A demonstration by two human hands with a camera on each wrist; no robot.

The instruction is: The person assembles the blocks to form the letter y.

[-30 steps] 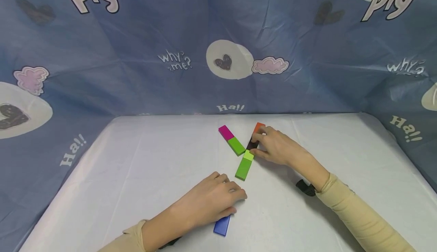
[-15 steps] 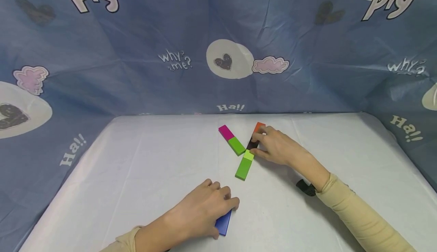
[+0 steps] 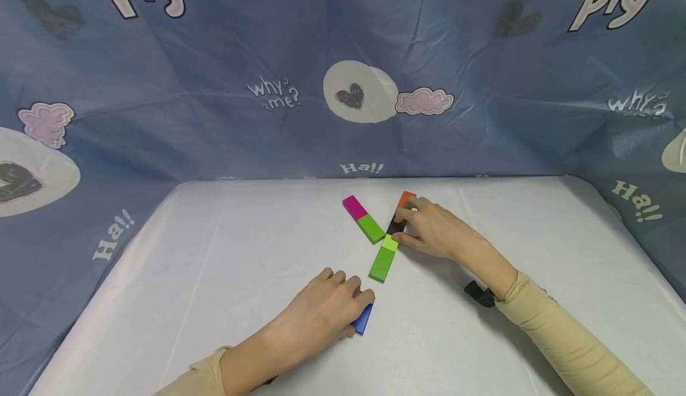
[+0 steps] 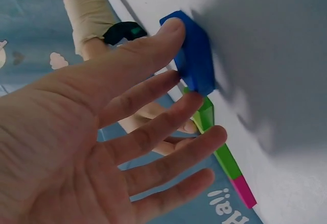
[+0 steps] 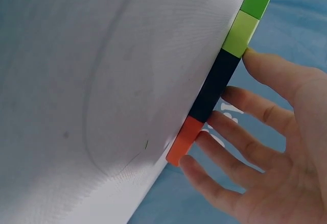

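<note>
My left hand (image 3: 321, 309) holds a blue block (image 3: 363, 320) near the front middle of the table; in the left wrist view the thumb lies on one end of the blue block (image 4: 195, 55) and fingertips meet the other. Farther back, my right hand (image 3: 436, 227) rests against a straight row of blocks. Seen from the right wrist, thumb and fingertips touch one long side of the lime block (image 5: 240, 34), black block (image 5: 215, 87) and orange block (image 5: 185, 140). A green block (image 3: 382, 265) continues that row toward the front.
Left of the row, a magenta block (image 3: 355, 207) and a second green block (image 3: 371, 228) lie end to end, slanting to the row's middle. A white cloth covers the table (image 3: 241, 235). Behind it hangs a blue printed sheet (image 3: 241, 134).
My left hand has shifted its fingers around the blue block, gripped it and moved it forward and slightly right. My right hand and the other blocks have stayed put.
</note>
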